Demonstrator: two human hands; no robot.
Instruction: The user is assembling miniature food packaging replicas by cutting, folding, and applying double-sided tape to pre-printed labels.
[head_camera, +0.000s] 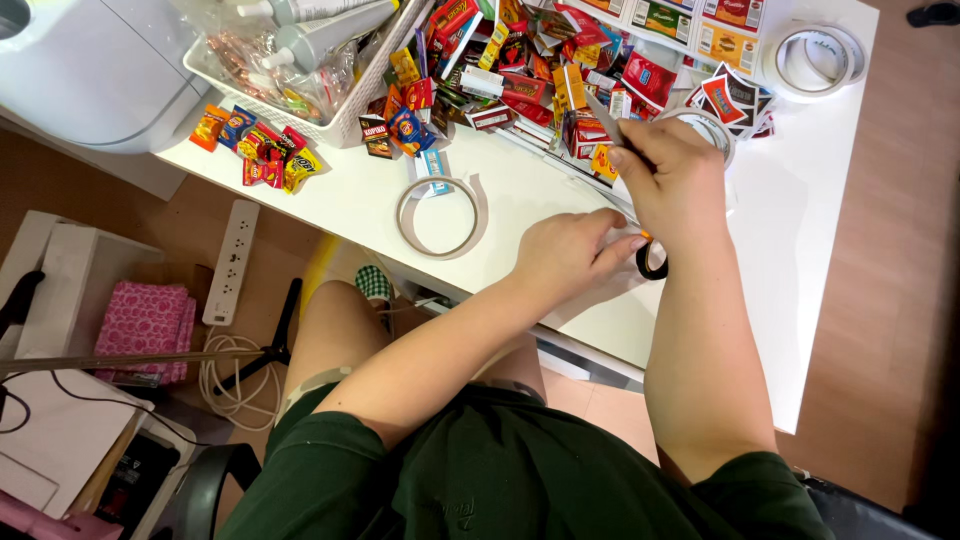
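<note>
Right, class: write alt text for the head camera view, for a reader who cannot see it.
A seated person's right hand holds scissors over a white table, while the left hand steadies something hidden beneath it. Small colourful packets and a loose tape loop lie farther along the table.

Open lane: bare white table (820, 230) lies free to the right of the right hand (672, 180).
Left side: loose tape ring (440, 215) sits on the tabletop, bare table all round it.
Far edge: heap of small packets (520, 70) and wire basket (300, 60) block the way.
Far right corner: tape rolls (815, 58) crowd it.
</note>
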